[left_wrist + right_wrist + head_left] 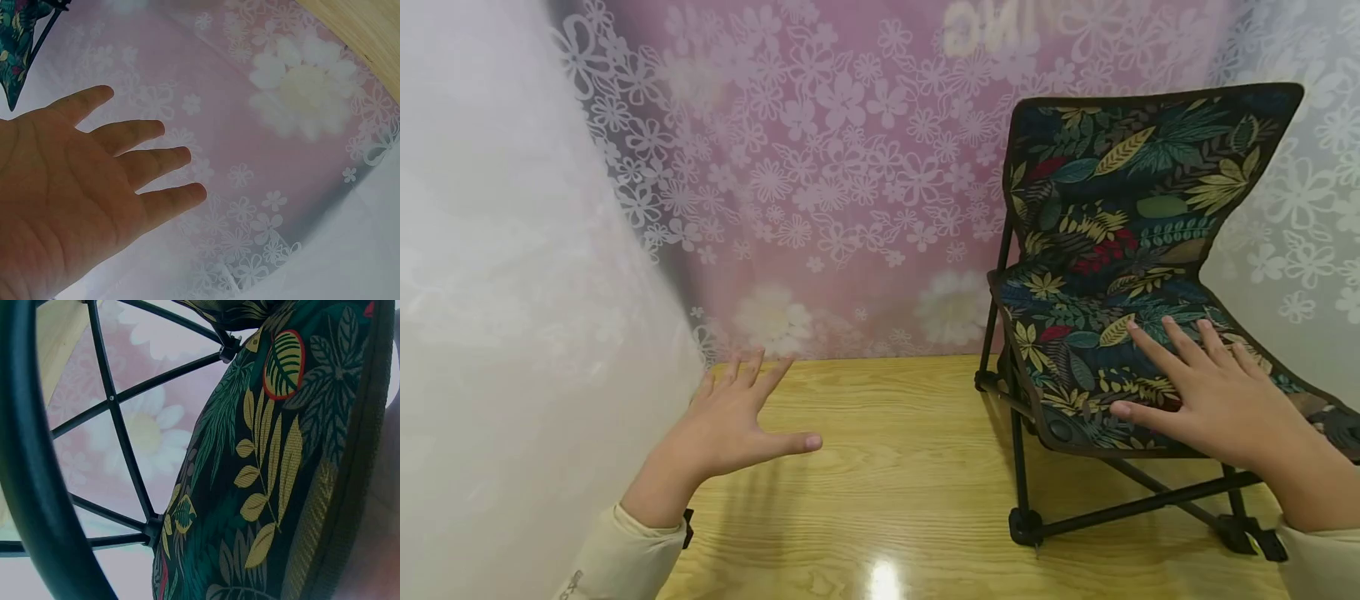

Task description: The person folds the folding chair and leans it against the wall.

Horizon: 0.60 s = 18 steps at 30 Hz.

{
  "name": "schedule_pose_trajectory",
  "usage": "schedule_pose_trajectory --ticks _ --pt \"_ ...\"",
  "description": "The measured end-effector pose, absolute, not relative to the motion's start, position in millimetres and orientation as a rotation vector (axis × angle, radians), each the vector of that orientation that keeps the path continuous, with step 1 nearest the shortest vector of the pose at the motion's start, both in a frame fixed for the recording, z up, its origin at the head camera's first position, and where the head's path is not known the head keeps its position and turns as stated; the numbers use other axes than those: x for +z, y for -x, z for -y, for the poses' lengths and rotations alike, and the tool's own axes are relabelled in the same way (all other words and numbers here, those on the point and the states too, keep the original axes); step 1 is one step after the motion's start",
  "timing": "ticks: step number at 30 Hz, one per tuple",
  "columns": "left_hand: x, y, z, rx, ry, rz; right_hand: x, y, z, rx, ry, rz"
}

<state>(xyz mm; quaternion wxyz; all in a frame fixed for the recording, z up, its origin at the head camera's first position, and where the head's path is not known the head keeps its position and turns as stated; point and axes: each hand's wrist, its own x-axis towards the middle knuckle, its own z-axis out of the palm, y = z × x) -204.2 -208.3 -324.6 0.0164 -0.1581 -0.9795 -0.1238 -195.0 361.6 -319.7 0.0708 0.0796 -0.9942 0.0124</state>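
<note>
A folding chair (1120,192) with dark leaf-print fabric and a black tube frame stands at the right in the head view. My right hand (1232,408) is spread over its seat, fingers apart, overlapping the fabric in that view. From the right wrist, the printed fabric (250,487) and the crossed frame tubes (112,406) show up close. To the left of the chair, my left hand (722,429) hovers above the wooden floor with thumb and fingers spread, holding nothing. Its bare palm (75,187) faces the left wrist camera.
A pink curtain with white flowers (842,167) hangs behind the chair. On the left, a pale sheet (512,333) comes down close beside my left arm. Light wooden flooring (880,467) lies between the sheet and the chair legs.
</note>
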Motion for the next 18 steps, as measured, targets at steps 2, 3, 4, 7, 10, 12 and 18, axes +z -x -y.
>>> schedule_pose_trajectory --ticks 2,3,4,7,10,12,18 --pt "-325.4 205.0 207.4 -0.365 0.496 3.044 -319.4 195.3 -361.7 0.039 -0.241 2.990" --pt "-325.8 205.4 207.1 -0.360 0.499 3.043 -319.2 195.3 -361.8 0.038 -0.242 2.988" --pt "-325.9 205.9 207.0 -0.353 0.501 3.041 -318.8 195.4 -361.9 0.039 -0.243 2.983" --pt "-325.9 207.0 206.9 -0.336 0.507 3.036 -317.8 195.3 -362.1 0.040 -0.256 2.957" --pt "-326.6 206.8 207.5 -0.332 0.508 3.034 -317.2 194.7 -362.7 0.048 -0.272 2.925" --pt "-327.1 206.1 207.5 -0.338 0.509 3.034 -317.2 194.4 -363.2 0.052 -0.280 2.910" --pt "-331.2 204.7 207.0 -0.357 0.522 3.025 -319.1 195.2 -363.6 0.074 -0.286 2.927"
